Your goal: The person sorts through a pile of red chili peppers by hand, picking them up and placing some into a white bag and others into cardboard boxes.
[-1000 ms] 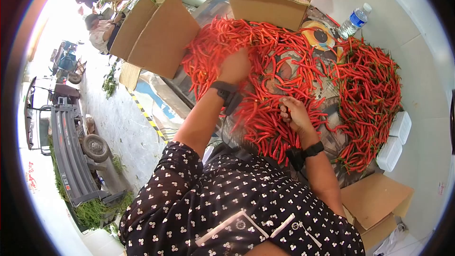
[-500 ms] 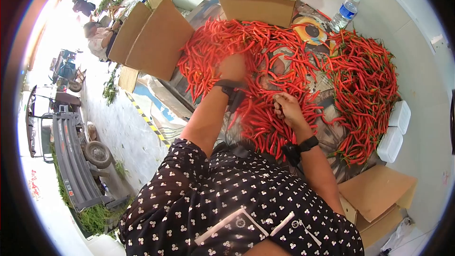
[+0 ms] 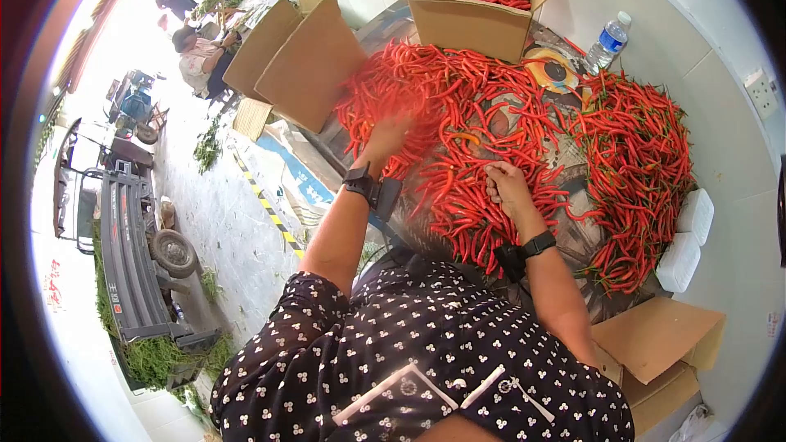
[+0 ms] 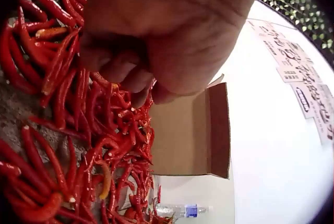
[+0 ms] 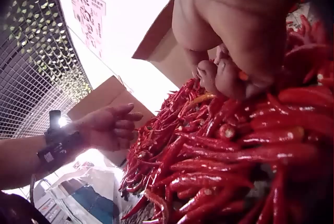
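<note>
Red chili peppers [image 3: 467, 205] lie in a broad heap in front of the person. Over the heap's left part is the left hand [image 3: 389, 141], blurred in the head view; the right wrist view shows that hand [image 5: 110, 127] palm out, fingers loosely bent and apart, with nothing visible in it. The right hand [image 3: 509, 188] is low over the near middle of the heap. Its fingers [image 5: 209, 75] are curled in the right wrist view, with a small orange-red bit of a pepper [image 5: 243, 76] between them; the rest is hidden.
A second pile of peppers with green stems [image 3: 634, 180] lies at right, beside white trays [image 3: 679, 262] and a water bottle [image 3: 608, 42]. An open carton [image 3: 467, 24] of peppers stands behind, another carton [image 3: 311, 65] at left, one [image 3: 655, 340] near right. People and a vehicle are farther left.
The left hand has moved left and back toward the person, relative to the heap. The right hand stays near the same spot, fingers still curled. The head view has shifted slightly.
</note>
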Available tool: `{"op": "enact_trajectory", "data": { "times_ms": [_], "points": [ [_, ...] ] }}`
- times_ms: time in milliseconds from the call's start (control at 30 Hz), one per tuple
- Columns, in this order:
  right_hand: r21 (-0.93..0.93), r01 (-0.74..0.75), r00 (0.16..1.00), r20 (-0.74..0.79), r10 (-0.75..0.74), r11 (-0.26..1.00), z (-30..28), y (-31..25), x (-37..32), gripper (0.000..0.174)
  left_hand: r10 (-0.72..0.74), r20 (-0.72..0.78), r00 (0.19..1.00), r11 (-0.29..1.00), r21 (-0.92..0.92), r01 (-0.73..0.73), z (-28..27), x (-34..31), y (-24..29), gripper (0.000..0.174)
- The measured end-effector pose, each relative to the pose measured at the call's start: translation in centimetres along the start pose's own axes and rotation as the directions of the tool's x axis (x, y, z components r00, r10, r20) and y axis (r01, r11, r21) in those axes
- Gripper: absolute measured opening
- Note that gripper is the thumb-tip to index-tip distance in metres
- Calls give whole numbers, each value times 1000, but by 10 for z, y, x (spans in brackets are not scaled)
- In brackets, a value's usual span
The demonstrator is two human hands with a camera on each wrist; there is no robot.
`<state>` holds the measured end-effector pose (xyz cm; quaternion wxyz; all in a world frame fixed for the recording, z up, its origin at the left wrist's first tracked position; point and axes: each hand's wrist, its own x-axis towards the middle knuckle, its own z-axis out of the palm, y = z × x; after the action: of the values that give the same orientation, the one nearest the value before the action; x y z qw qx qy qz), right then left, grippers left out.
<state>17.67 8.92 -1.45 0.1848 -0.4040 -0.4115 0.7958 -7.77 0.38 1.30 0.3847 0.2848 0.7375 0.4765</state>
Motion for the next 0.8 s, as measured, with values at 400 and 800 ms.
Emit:
{"op": "enact_trajectory", "data": {
  "times_ms": [400, 800],
  "points": [
    [-875, 222, 934, 65, -351, 430, 44, -49, 30, 23, -54, 30, 998, 914, -401, 61, -11, 16, -22, 25],
    [-971, 211, 880, 237, -412, -108, 65, -26, 62, 24, 387, 234, 892, 661, 604, -445, 29, 55, -14, 28]
  ]
}}
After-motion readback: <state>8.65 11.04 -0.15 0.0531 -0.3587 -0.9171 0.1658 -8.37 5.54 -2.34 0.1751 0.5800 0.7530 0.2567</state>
